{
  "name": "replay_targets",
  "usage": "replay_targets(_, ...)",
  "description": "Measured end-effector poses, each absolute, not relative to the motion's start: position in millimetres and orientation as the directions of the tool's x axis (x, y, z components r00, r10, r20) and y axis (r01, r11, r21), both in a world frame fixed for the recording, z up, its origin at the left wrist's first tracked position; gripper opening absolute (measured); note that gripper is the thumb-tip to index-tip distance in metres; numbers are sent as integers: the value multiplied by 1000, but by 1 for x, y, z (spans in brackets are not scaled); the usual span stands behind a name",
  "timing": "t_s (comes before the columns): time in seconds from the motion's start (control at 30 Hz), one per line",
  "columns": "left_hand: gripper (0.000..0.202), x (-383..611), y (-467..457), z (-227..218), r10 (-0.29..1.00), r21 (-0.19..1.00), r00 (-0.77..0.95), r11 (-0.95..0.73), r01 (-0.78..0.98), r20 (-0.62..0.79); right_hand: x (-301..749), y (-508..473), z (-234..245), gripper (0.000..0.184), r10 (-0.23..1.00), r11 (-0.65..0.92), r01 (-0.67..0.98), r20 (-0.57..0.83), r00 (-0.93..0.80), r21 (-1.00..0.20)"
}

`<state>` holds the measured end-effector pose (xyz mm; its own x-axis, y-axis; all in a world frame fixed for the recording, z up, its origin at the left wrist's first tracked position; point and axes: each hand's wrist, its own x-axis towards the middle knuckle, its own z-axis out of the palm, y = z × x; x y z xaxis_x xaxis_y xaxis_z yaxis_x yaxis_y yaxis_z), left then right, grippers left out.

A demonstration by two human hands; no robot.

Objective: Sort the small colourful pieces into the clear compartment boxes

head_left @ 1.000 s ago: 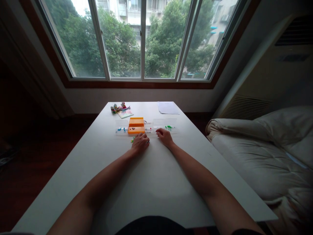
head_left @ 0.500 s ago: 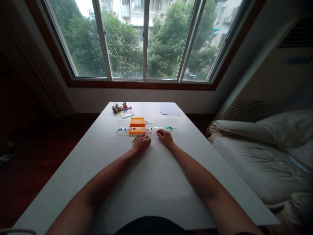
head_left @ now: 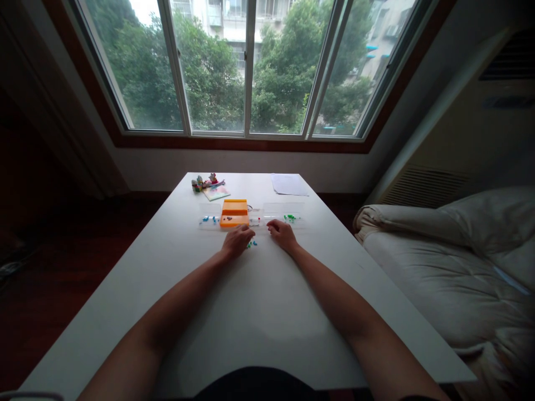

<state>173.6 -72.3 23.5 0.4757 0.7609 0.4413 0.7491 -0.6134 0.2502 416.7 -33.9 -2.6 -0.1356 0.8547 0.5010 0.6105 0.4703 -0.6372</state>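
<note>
My left hand (head_left: 238, 239) is over the white table, just in front of an open orange box (head_left: 234, 222). Its fingers are bent and close together; whatever they may hold is too small or hidden. Beside its fingertips lie small green and blue pieces (head_left: 252, 244), and part of that group may be under the hand. My right hand (head_left: 283, 234) rests on the table to the right, closed, thumb and forefinger together at the front edge of a clear tray. Any item in that pinch cannot be made out. A few tiny dark pieces (head_left: 229, 218) sit inside the orange box.
Small blue pieces (head_left: 206, 219) lie in a clear tray left of the box, green pieces (head_left: 289, 217) in one to its right. Farther back are colourful figures (head_left: 204, 182), a printed card (head_left: 217, 193) and white paper sheets (head_left: 288, 185). A cushioned seat (head_left: 434, 262) stands right.
My left hand has shifted slightly left and away from me, uncovering green and blue pieces at its right and covering those at its left. My right hand has stayed in place.
</note>
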Motion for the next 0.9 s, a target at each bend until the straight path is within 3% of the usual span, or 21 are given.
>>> replay_targets(0.1,27,159,-57,21,797,362,343,-549,753,497,418,-33,-4,22,858,466,608,495,-134,-643)
replay_targets(0.23,26,126,-32,19,841,574,11,-379,726,541,419,-32,-6,22,850,484,606,505,-153,-631)
replay_targets(0.33,25,97,-15,14,864,753,-256,-190,630,433,419,-32,-6,21,848,485,617,506,-159,-619)
replay_targets(0.43,27,75,-4,8,863,848,-396,-65,527,312,419,-32,-5,21,844,493,615,509,-167,-616)
replay_targets(0.63,38,64,3,2,869,897,-435,-21,442,235,417,-33,-4,20,850,486,621,497,-174,-615)
replay_targets(0.9,27,79,-9,4,892,805,-305,-101,585,334,411,-42,6,17,836,518,633,498,-232,-575)
